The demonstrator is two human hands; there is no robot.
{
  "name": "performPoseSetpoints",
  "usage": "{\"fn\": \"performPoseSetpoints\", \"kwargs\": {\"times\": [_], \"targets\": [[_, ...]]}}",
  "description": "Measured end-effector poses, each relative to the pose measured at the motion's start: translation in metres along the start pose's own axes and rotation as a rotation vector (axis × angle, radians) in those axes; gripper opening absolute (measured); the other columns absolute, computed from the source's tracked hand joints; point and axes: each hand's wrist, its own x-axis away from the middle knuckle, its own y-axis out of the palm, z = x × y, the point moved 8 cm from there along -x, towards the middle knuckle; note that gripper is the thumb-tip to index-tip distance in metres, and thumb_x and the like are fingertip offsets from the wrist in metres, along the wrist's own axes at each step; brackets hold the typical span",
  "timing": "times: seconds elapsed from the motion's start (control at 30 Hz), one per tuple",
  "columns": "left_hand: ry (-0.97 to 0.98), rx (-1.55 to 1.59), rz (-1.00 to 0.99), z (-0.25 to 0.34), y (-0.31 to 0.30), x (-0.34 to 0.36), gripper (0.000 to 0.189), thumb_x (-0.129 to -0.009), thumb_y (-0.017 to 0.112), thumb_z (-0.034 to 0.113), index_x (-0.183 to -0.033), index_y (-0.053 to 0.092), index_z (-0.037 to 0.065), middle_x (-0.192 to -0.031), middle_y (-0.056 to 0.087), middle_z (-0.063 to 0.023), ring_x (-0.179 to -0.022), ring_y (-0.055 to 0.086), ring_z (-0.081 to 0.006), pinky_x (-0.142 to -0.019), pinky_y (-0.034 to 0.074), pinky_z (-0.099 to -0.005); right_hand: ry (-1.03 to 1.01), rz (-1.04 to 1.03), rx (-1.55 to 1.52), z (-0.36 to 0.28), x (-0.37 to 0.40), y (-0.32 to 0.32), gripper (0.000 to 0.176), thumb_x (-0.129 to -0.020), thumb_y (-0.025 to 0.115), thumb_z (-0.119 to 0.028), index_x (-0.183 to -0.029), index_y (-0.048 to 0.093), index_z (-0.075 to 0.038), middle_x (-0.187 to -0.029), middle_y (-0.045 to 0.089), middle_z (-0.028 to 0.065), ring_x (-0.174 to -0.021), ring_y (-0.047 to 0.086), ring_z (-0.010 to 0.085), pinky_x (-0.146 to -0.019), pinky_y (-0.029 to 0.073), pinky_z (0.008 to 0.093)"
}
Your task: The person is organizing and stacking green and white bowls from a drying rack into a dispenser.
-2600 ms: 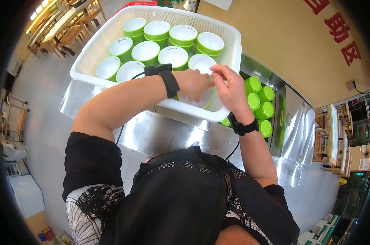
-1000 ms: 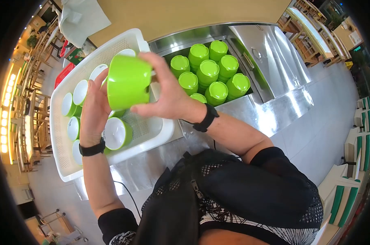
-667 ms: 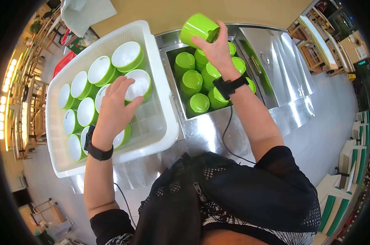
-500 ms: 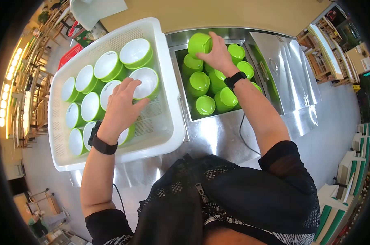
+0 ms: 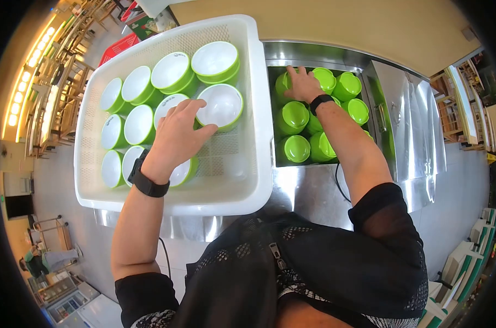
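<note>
- From the head view, the only one here, I see two bare hands spread over two groups of bowls: one in a white plastic basket (image 5: pixel 220 205), the other in a sunken well of the steel surface (image 5: pixel 300 188), just right of it.
- The left hand (image 5: pixel 179 134) hangs over the basket, fingers apart, thumb split off from the rest. Nearest is a white-lined green bowl (image 5: pixel 222 105), at the right end of the middle row; the fingertips are by its left rim. Whether they touch, I can't tell.
- That bowl lies to the right of the left fingers and a little farther from the person. The left hand is plainly nearer to it than the right.
- The bowl is round, so no long axis shows from above; its mouth points up, leaning slightly toward the wearer.
- The right hand (image 5: pixel 304 85) is on an upturned green bowl (image 5: pixel 281 84) in the well's far left corner, fingers against its right side. I can't tell whether they're clamped or merely resting.
- This bowl sits left of the right palm, base upward, mouth downward, its central axis about upright.
- Other upturned green bowls (image 5: pixel 296 148) stand close around it, bases up as well.
</note>
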Motion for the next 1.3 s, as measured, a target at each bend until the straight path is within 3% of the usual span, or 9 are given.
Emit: {"fn": "performPoseSetpoints", "kwargs": {"times": [0.4, 0.47, 0.5, 0.57, 0.7, 0.77, 0.87, 1.0, 1.3], "targets": [[-0.041, 0.027, 0.017, -0.017, 0.000, -0.001, 0.045, -0.087, 0.070, 0.025, -0.125, 0.062, 0.003, -0.125, 0.065, -0.0190, -0.115, 0.061, -0.0370, -0.095, 0.047, -0.0469, -0.021, 0.128, 0.021, -0.001, -0.004, 0.007, 0.088, -0.080, 0.080, -0.043, -0.152, 0.037, -0.016, -0.151, 0.041, 0.0243, -0.130, 0.050, 0.0441, -0.106, 0.045, 0.0543], [-0.059, 0.030, 0.014, -0.018, -0.001, -0.001, 0.045, -0.086, 0.070, 0.021, -0.125, 0.062, 0.001, -0.125, 0.065, -0.0214, -0.115, 0.062, -0.0375, -0.096, 0.050, -0.0433, -0.097, 0.462, -0.247, -0.004, -0.004, -0.023, 0.075, -0.084, 0.076, -0.040, -0.145, 0.046, -0.010, -0.143, 0.049, 0.0217, -0.129, 0.050, 0.0417, -0.102, 0.047, 0.0516], [-0.041, 0.033, 0.014, -0.017, 0.001, -0.001, 0.044, -0.087, 0.069, 0.022, -0.125, 0.062, 0.002, -0.124, 0.065, -0.0210, -0.114, 0.063, -0.0373, -0.096, 0.050, -0.0435, -0.101, 0.465, -0.241, -0.002, -0.006, -0.026, 0.075, -0.084, 0.076, -0.040, -0.145, 0.046, -0.010, -0.143, 0.049, 0.0217, -0.129, 0.050, 0.0417, -0.102, 0.047, 0.0516], [-0.019, 0.039, 0.022, -0.016, 0.004, -0.002, 0.043, -0.087, 0.069, 0.022, -0.125, 0.062, 0.002, -0.123, 0.066, -0.0206, -0.114, 0.063, -0.0371, -0.096, 0.050, -0.0437, -0.262, 0.754, -0.692, -0.020, 0.026, -0.091, 0.058, -0.088, 0.072, -0.030, -0.137, 0.052, -0.005, -0.132, 0.058, 0.0187, -0.118, 0.059, 0.0314, -0.093, 0.052, 0.0458], [0.108, 0.052, -0.072, -0.002, 0.020, -0.001, 0.042, -0.087, 0.068, 0.021, -0.125, 0.063, 0.005, -0.121, 0.066, -0.0179, -0.111, 0.063, -0.0361, -0.097, 0.050, -0.0436, -0.417, 0.516, -1.408, -0.099, 0.125, -0.167, 0.037, -0.093, 0.065, -0.014, -0.126, 0.056, -0.002, -0.117, 0.063, 0.0088, -0.090, 0.064, 0.0130, -0.078, 0.053, 0.0284], [0.144, 0.023, -0.137, 0.000, 0.032, 0.001, 0.042, -0.086, 0.069, 0.021, -0.125, 0.063, 0.006, -0.120, 0.065, -0.0169, -0.110, 0.063, -0.0358, -0.097, 0.050, -0.0434, -0.628, 0.465, -1.419, -0.136, 0.160, -0.181, 0.035, -0.093, 0.064, -0.012, -0.125, 0.055, -0.002, -0.114, 0.062, 0.0079, -0.088, 0.063, 0.0119, -0.076, 0.053, 0.0272], [0.134, -0.072, -0.227, -0.007, 0.050, 0.003, 0.042, -0.086, 0.069, 0.021, -0.127, 0.064, 0.011, -0.118, 0.065, -0.0163, -0.112, 0.063, -0.0346, -0.095, 0.051, -0.0446, -0.694, 0.296, -1.335, -0.175, 0.182, -0.166, 0.033, -0.092, 0.063, -0.011, -0.123, 0.057, -0.002, -0.113, 0.063, 0.0097, -0.088, 0.065, 0.0150, -0.075, 0.054, 0.0293], [0.137, -0.136, -0.232, -0.012, 0.061, -0.002, 0.040, -0.086, 0.066, 0.022, -0.124, 0.066, 0.010, -0.119, 0.065, -0.0153, -0.111, 0.062, -0.0346, -0.093, 0.051, -0.0452, -0.595, 0.287, -1.116, -0.181, 0.175, -0.150, 0.032, -0.094, 0.061, -0.006, -0.126, 0.057, -0.003, -0.119, 0.063, 0.0073, -0.096, 0.064, 0.0128, -0.079, 0.054, 0.0287], [0.022, -0.106, -0.072, 0.000, 0.022, -0.008, 0.022, -0.090, 0.061, 0.021, -0.101, 0.072, 0.006, -0.097, 0.071, -0.0180, -0.096, 0.068, -0.0363, -0.085, 0.053, -0.0475, -0.684, 0.648, -0.796, -0.185, 0.187, -0.158, 0.036, -0.093, 0.059, -0.004, -0.129, 0.053, -0.001, -0.133, 0.049, 0.0155, -0.104, 0.062, 0.0237, -0.081, 0.058, 0.0329]]}}
